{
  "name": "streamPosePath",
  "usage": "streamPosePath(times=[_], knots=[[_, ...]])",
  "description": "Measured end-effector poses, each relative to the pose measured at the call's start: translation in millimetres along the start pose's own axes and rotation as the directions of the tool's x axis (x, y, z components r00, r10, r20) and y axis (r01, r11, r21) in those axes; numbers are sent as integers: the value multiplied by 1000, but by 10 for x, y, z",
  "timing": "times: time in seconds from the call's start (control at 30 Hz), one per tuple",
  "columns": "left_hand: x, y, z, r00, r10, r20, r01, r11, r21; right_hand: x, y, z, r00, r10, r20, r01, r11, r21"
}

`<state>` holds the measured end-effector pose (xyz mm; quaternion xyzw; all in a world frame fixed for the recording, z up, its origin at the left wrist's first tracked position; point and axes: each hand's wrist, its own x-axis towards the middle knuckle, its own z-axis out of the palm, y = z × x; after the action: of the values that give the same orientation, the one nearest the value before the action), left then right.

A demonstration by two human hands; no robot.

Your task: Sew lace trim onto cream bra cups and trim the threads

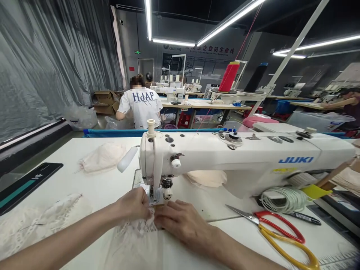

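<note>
My left hand [137, 202] is closed on a sheer white lace fabric [140, 236], just left of the needle area of a white sewing machine [239, 153]. The lace hangs toward me over the front of the table. My right hand [184, 223] lies palm down with its fingers stretched left, their tips touching the lace edge in front of the presser foot [152, 195]. Between the two hands the lace edge is bunched, and my fingers hide part of it.
Scissors [257, 218] with red and yellow handles lie right of my right hand, near a coil of pale cord [284, 199] and a black marker [305, 218]. Lace pieces [53, 215] and pale fabric [102, 157] lie left. A person in a white shirt [142, 107] sits ahead.
</note>
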<state>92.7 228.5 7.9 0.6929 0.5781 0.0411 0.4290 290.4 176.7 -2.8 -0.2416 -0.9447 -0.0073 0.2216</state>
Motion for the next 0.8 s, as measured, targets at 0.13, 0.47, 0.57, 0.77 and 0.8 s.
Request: streamPosePath(times=[0.13, 0.47, 0.57, 0.77, 0.8], knots=[[16, -17, 34, 1000, -16, 3, 16, 998, 63, 33, -8, 59, 998, -60, -33, 56, 992, -114], [-84, 133, -276, 955, 155, -254, -14, 876, 482, 55, -62, 96, 999, 11, 35, -7, 994, -113], [-225, 35, -115, 888, 342, -307, -115, 813, 571, 63, -75, 103, 999, 44, 26, -41, 994, -104], [-236, -357, 355, 589, 790, -169, -454, 497, 739, 70, -71, 111, 997, 69, -20, -70, 991, -116], [-212, -404, 378, 587, 790, -177, -447, 498, 743, 70, -65, 116, 997, 75, -18, -77, 990, -120]])
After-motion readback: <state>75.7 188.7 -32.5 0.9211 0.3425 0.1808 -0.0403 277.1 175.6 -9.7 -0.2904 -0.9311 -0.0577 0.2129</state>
